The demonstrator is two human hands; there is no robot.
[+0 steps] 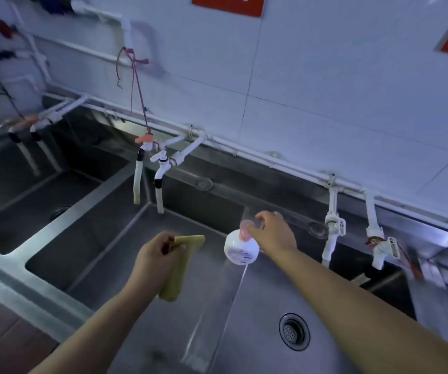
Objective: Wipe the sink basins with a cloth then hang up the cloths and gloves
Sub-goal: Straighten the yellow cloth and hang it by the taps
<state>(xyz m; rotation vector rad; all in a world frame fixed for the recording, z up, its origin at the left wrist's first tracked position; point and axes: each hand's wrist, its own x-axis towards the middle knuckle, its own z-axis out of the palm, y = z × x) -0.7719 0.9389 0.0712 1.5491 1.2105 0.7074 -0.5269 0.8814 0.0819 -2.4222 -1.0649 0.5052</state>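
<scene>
My left hand point(155, 259) grips a folded yellow cloth point(181, 265) over the middle steel sink basin point(125, 265). My right hand point(271, 233) holds the pink pump top of a white soap bottle point(240, 248), tilted above the same basin. A thin stream of liquid point(237, 290) falls from the bottle toward the basin floor. The round drain point(294, 330) lies below my right forearm. No gloves are visible on my hands.
A left basin point(28, 201) and a right basin point(384, 287) flank the middle one. White taps with hoses point(159, 168) hang over the divider, more taps point(333, 225) at right. Pipes run along the tiled wall, with dark and red items point(4, 31) hanging top left.
</scene>
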